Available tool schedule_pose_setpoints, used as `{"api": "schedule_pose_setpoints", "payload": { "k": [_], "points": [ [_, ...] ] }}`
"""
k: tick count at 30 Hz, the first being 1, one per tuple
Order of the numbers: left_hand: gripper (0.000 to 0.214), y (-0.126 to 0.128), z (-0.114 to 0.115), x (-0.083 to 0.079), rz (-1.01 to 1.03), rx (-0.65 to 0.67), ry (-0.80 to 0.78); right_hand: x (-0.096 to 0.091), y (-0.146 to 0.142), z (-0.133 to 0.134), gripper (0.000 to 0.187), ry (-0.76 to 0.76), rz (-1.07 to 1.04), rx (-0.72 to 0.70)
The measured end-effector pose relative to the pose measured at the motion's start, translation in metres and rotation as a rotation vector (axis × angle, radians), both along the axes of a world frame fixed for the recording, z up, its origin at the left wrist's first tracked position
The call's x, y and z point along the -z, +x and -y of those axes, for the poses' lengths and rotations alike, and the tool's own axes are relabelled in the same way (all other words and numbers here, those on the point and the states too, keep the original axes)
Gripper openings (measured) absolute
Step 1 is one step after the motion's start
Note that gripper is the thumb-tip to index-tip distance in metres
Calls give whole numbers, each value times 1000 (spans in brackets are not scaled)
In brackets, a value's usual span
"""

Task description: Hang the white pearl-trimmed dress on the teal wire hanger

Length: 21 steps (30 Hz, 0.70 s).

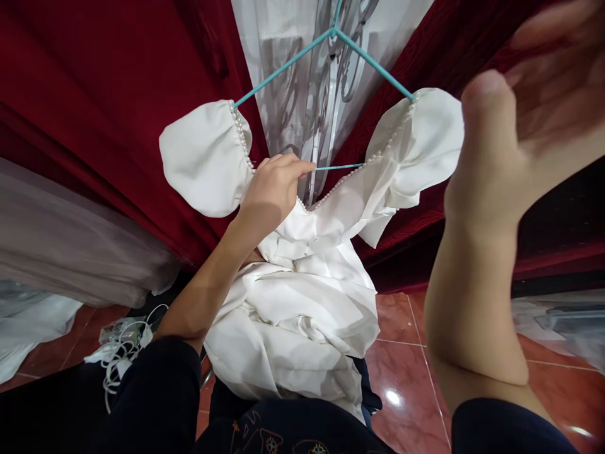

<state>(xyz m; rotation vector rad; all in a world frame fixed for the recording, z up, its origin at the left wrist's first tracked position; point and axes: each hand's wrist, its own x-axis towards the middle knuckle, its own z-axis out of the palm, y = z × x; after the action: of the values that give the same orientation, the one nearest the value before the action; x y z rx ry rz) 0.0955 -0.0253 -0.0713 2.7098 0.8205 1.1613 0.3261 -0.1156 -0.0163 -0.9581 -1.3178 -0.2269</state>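
Observation:
A white dress [312, 296] with pearl beads along its neckline hangs by its puffed sleeves from a thin turquoise hanger [288, 61]. Its lower part is bunched in folds over my lap. My left hand [276, 183] is closed at the left side of the neckline, with the hanger's bottom bar coming out from its fingers. How much fabric it also grips is hidden. Raised at the upper right, near the camera, my right hand [534, 113] has its thumb apart from its fingers. It holds nothing that I can see, and its fingertips are blurred and partly out of frame.
Dark red curtains [118, 126] hang on both sides, with a white ornamental metal grille [326, 94] between them. White cables [123, 359] lie tangled on a black surface at the lower left. The floor has reddish tiles [401, 378]. Sheer pale fabric [70, 227] hangs at the left.

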Motion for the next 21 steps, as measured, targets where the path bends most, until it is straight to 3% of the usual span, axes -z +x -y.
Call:
{"api": "schedule_pose_setpoints", "payload": {
  "k": [2, 5, 6, 9, 12, 15, 17, 21],
  "points": [
    [46, 1, -1, 0, -11, 7, -7, 21, -14, 4, 21, -30, 74, -67],
    [46, 3, 0, 3, -13, 26, -9, 59, -28, -4, 30, -409, 228, -148],
    [46, 3, 1, 5, -1, 33, -1, 70, -31, -8, 33, -448, 240, -130],
    [43, 0, 8, 15, 96, -2, 46, 93, -38, -19, 30, -307, 177, -40],
    [35, -9, 13, 21, 254, -215, 132, 100, -44, -27, 25, -214, 102, 7],
    [28, -21, -1, 12, 396, -413, 255, 98, -47, -31, 25, -169, 67, 41],
    [22, -33, -21, 0, 487, -425, 304, 95, -45, -31, 26, -177, 63, 66],
    [16, -78, -62, -12, 639, -277, 314, 86, -35, -26, 29, -248, 73, 65]
  ]
}}
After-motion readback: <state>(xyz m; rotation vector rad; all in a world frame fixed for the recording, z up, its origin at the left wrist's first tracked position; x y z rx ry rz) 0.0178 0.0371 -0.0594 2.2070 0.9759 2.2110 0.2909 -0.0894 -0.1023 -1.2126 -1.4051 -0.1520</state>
